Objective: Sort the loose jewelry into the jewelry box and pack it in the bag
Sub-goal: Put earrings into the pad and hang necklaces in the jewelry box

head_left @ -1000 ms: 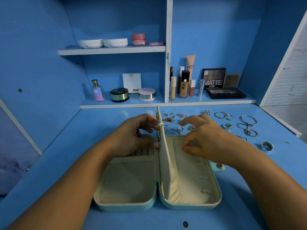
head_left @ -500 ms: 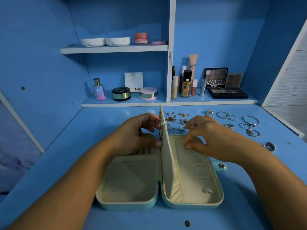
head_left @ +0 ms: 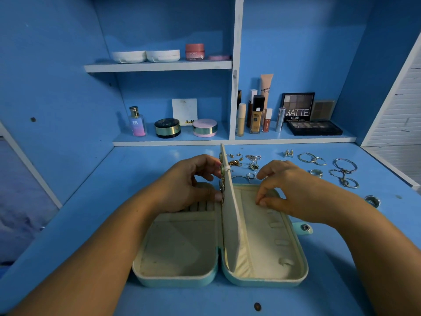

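Left hand [head_left: 189, 185] grips divider flap [head_left: 230, 213] of jewelry box [head_left: 262, 281]; right hand [head_left: 291, 190] pinches box lining. Slipping flap may shed pinned jewelry [head_left: 221, 179].

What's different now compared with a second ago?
Very little. The right hand has curled its fingertips slightly down toward the right half of the jewelry box, pinching there; what it pinches is too small to see. The left hand still holds the upright divider flap. Box and loose jewelry stayed put.
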A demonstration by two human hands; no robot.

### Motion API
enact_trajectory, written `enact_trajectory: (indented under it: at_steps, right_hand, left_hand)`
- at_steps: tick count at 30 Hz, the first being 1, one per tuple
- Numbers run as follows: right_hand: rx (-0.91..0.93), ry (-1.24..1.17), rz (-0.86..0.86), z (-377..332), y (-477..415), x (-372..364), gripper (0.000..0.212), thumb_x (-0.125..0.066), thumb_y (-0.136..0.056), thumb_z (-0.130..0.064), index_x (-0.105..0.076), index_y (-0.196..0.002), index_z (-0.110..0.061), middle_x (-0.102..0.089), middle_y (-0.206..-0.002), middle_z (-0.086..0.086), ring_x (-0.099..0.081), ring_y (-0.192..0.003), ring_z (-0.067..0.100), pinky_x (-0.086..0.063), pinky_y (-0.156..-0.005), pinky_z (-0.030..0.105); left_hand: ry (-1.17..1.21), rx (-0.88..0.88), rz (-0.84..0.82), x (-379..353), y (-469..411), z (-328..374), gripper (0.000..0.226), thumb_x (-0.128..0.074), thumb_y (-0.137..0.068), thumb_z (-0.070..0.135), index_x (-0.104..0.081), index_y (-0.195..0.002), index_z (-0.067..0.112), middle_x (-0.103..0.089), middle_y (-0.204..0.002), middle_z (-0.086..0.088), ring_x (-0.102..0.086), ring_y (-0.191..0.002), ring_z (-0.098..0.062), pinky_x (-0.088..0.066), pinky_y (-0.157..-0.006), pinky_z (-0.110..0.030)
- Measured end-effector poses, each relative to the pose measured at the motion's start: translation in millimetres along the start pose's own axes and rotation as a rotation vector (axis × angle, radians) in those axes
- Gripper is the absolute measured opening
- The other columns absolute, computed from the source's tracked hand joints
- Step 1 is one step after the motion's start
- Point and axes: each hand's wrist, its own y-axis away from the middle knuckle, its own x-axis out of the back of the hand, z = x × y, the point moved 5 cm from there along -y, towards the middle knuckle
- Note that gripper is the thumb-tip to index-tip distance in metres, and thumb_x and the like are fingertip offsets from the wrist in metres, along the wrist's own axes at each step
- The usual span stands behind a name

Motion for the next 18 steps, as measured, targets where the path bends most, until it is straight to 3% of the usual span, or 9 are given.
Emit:
enact_trajectory:
  at_steps: [7,18]
  right_hand:
    - [-0.008,0.002,0.017,0.8,1.3,4.2,0.008,-0.062,-0.088,-0.036,-0.065,-0.089,-0.043,-0.041,-0.122,-0.019,-0.036,-0.118,0.002,-0.033,-0.098,0.022]
    - [0.002,0.008,0.021,-5.9,-2.1,-2.4,0.003,-0.066,-0.086,-0.033,-0.068,-0.087,-0.036,-0.039,-0.115,-0.018,-0.036,-0.116,0.003,-0.032,-0.094,0.019]
  left_hand:
    - [0.023,0.018,-0.008,0.5,0.0,-1.4,0.045,-0.080,-0.077,0.010,-0.061,-0.115,0.025,-0.068,-0.113,0.006,-0.060,-0.097,-0.004,-0.043,-0.064,-0.013]
    - [0.026,0.011,0.006,0.0,-1.2,-2.8,0.044,-0.081,-0.077,0.011,-0.061,-0.113,0.025,-0.068,-0.112,0.007,-0.060,-0.109,-0.014,-0.042,-0.064,-0.011]
